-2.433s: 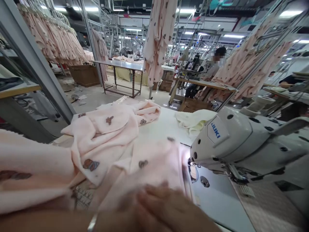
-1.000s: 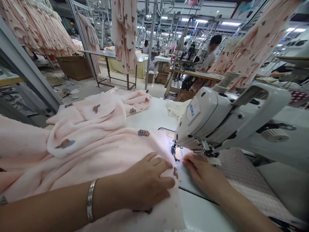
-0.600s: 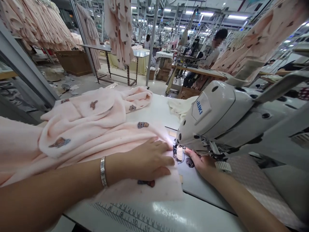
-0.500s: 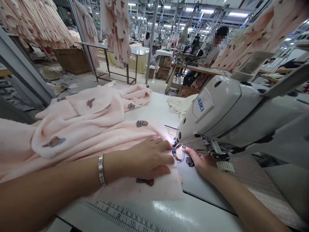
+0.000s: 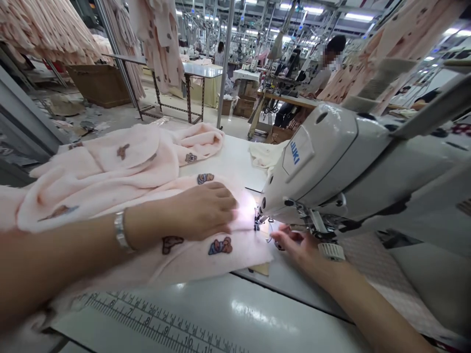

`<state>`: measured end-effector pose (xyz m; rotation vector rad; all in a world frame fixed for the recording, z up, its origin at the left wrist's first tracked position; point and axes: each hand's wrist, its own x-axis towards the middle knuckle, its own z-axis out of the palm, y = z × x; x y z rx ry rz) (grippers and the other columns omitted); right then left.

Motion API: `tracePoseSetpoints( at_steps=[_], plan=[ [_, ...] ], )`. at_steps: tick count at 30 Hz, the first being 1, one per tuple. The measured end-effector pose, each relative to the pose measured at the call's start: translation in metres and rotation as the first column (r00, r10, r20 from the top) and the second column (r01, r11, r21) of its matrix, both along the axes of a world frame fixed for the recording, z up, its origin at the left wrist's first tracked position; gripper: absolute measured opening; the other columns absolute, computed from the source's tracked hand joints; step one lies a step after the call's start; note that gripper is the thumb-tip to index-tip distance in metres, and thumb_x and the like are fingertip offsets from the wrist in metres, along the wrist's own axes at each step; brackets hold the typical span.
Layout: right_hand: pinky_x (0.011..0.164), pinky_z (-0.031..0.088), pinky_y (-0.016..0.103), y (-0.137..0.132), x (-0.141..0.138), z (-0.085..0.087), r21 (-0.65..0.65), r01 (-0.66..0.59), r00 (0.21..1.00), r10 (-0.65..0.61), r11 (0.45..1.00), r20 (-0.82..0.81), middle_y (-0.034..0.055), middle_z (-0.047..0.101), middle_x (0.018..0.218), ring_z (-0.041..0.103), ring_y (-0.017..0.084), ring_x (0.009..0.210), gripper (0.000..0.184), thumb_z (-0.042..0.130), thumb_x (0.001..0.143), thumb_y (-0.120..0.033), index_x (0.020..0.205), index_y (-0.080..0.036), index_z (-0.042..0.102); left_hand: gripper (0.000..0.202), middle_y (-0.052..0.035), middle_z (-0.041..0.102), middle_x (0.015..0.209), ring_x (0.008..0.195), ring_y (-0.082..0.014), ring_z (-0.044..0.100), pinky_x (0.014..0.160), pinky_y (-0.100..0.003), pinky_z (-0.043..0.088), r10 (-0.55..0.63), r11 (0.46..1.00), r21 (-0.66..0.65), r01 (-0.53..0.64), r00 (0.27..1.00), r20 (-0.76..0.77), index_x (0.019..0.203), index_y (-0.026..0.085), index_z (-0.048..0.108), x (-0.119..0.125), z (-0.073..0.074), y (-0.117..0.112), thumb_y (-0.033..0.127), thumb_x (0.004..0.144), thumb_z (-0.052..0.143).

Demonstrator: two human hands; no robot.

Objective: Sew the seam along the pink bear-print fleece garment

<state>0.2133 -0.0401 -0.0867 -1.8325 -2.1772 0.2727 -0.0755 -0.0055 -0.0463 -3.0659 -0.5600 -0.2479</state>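
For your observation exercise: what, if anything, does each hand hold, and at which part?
The left hand presses flat on the pink fabric near its edge by the needle. The right hand rests beneath the sewing machine head; any grip cannot be told.

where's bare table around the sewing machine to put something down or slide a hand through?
Free: the near table edge between the printed ruler and the right forearm; also the strip behind the pink fleece, up to the cream cloth. Crowded: at the needle, where the left hand presses the fleece and the right hand sits under the sewing machine head.
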Motion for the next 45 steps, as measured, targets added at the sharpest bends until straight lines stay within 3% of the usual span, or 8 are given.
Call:
tracePoseSetpoints(
  at_steps=[4,8,12,16,23,30,38,45],
  plan=[
    [0.077,0.037,0.041,-0.029,-0.027,0.021,-0.092,-0.054,0.998,0.051,0.994,-0.04,0.0041,0.06,0.082,0.052,0.024,0.08,0.043,0.047,0.078,-0.06,0.078,-0.02,0.06,0.048,-0.0117,0.031,0.143,0.132,-0.0263,0.025,0.105,-0.042,0.017,0.375,0.921,0.042,-0.387,0.912,0.168,0.134,0.013,0.043,-0.023,-0.015,-0.059,0.037,0.093,0.043],
    [0.068,0.041,0.031,-0.031,-0.029,0.02,-0.124,-0.078,0.986,0.059,0.989,-0.154,0.0007,0.056,0.073,0.052,0.014,0.069,0.039,0.04,0.086,-0.054,0.078,-0.019,0.057,0.05,-0.0156,0.042,0.132,0.127,-0.0262,0.034,0.105,-0.041,0.026,0.404,0.915,-0.126,-0.384,0.885,0.231,0.129,0.012,0.048,-0.015,-0.029,-0.091,0.044,0.091,0.043],
    [0.077,0.047,0.035,-0.022,-0.013,0.018,0.001,0.086,0.975,-0.084,0.996,-0.206,0.0076,0.06,0.076,0.059,0.02,0.076,0.046,0.043,0.081,-0.059,0.077,-0.016,0.057,0.047,-0.0168,0.046,0.126,0.124,-0.0257,0.038,0.104,-0.042,0.029,0.406,0.909,-0.218,-0.356,0.876,0.26,0.124,0.012,0.051,0.0,-0.025,-0.075,0.044,0.091,0.043],
    [0.082,0.047,0.038,-0.023,-0.009,0.023,0.106,0.044,0.979,-0.022,0.993,-0.202,0.0118,0.062,0.086,0.059,0.023,0.093,0.044,0.036,0.087,-0.051,0.092,-0.015,0.062,0.04,-0.0159,0.047,0.124,0.121,-0.0245,0.04,0.104,-0.042,0.029,0.34,0.931,-0.241,-0.274,0.891,0.3,0.117,0.011,0.054,0.017,-0.021,-0.059,0.041,0.091,0.043],
    [0.09,0.044,0.042,-0.055,-0.027,0.021,0.234,-0.191,0.978,0.164,0.953,0.128,0.0144,0.058,0.112,0.052,0.026,0.112,0.048,0.036,0.089,-0.045,0.119,-0.015,0.059,0.031,-0.0053,0.045,0.129,0.121,-0.0182,0.039,0.102,-0.035,0.027,0.259,0.957,-0.207,-0.203,0.918,0.3,0.11,0.013,0.054,0.032,-0.021,-0.053,0.035,0.091,0.042],
    [0.093,0.038,0.049,-0.065,-0.019,0.012,0.294,-0.505,0.792,0.299,0.812,0.533,0.0035,0.035,0.14,0.038,0.021,0.128,0.051,0.037,0.094,-0.044,0.133,-0.012,0.04,0.033,-0.0024,0.047,0.127,0.115,-0.0181,0.044,0.106,-0.041,0.018,0.283,0.954,-0.176,-0.243,0.922,0.265,0.108,0.018,0.054,0.031,-0.021,-0.048,0.044,0.093,0.039],
    [0.081,0.051,0.052,-0.04,-0.006,0.018,0.313,-0.492,0.786,0.26,0.812,0.561,0.001,0.044,0.132,0.053,0.024,0.113,0.054,0.036,0.094,-0.049,0.136,-0.014,0.039,0.036,-0.0031,0.054,0.119,0.114,-0.0175,0.049,0.111,-0.042,-0.008,0.345,0.931,-0.223,-0.29,0.897,0.275,0.099,0.015,0.054,0.039,-0.02,-0.024,0.049,0.089,0.048],
    [0.1,0.039,0.051,-0.024,0.031,-0.016,0.017,-0.311,0.882,0.281,0.95,0.378,-0.0052,0.035,0.14,0.044,0.025,0.124,0.063,0.046,0.089,-0.044,0.147,-0.036,0.023,0.04,-0.0012,0.052,0.125,0.118,-0.0142,0.047,0.11,-0.036,-0.017,0.382,0.915,-0.248,-0.319,0.884,0.269,0.103,0.015,0.056,0.045,-0.024,-0.007,0.051,0.086,0.053]
  ],
)
